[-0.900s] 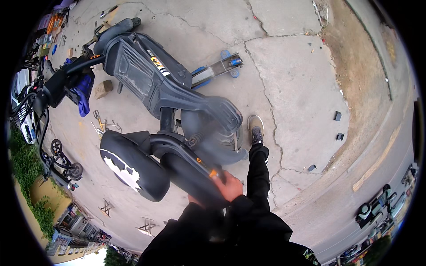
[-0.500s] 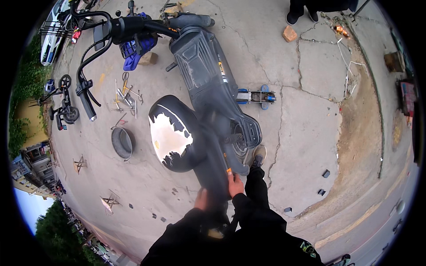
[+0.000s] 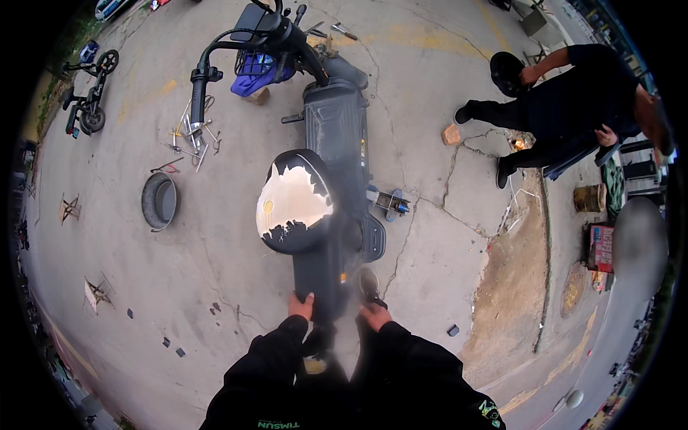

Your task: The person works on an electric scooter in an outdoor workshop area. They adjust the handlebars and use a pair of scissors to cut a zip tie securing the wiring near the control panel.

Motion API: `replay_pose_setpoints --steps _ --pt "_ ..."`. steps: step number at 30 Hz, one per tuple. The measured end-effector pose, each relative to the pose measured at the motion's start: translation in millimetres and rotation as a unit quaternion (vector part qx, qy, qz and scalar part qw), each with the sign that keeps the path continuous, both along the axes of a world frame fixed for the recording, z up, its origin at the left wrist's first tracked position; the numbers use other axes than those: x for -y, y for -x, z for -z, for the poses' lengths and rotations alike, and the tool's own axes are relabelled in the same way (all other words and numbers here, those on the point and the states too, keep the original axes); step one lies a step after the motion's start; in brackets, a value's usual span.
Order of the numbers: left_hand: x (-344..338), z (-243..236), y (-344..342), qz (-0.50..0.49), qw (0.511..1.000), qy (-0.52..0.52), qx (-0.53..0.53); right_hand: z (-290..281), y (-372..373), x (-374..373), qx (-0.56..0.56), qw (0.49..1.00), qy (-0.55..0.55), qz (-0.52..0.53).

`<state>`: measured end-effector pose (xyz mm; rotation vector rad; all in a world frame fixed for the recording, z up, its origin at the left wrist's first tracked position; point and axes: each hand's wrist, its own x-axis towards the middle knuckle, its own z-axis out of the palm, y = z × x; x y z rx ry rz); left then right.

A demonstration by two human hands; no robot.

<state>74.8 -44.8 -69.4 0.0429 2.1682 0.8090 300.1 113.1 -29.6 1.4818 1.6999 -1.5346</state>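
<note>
A dark electric scooter points away from me, its torn seat showing pale padding. My left hand grips the black rear fender. To its right, my right hand is curled beside the fender's back end; what it holds is hard to make out in the blur. My foot shows just beyond that hand. A jack with blue feet lies beside the scooter's right side, partly behind it.
Another person holds a black round object at upper right, near an orange brick. Tools, a metal basin and a folding stool lie leftward. A small bike stands farther off; a barrel is at right.
The view has turned, and the scooter now lies straight up the picture. The other person has come fully into view. My right hand has left the orange reflector and sits lower and rightward.
</note>
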Motion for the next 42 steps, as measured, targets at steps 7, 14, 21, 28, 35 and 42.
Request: replay_pose_setpoints --steps 7,14,21,28,35,42 --pt "-28 -34 -35 0.011 0.982 0.161 -0.103 -10 -148 -68 0.111 0.974 -0.089 -0.177" --pt "-65 -50 -59 0.016 0.969 0.207 -0.137 49 -240 -194 0.068 0.98 -0.08 -0.168" --pt "-120 -136 -80 0.139 0.972 0.187 -0.031 28 -284 -332 -0.061 0.992 -0.081 -0.08" --pt "-141 -168 -92 0.176 0.967 0.182 0.043 0 -307 -400 -0.057 0.986 -0.008 0.157" --pt "-156 -147 -125 0.206 0.972 0.117 0.01 47 -326 -479 -0.023 0.954 -0.097 -0.283" --pt "-289 -202 7 0.225 0.973 -0.009 -0.046 -65 -214 -553 -0.025 0.996 -0.045 0.073"
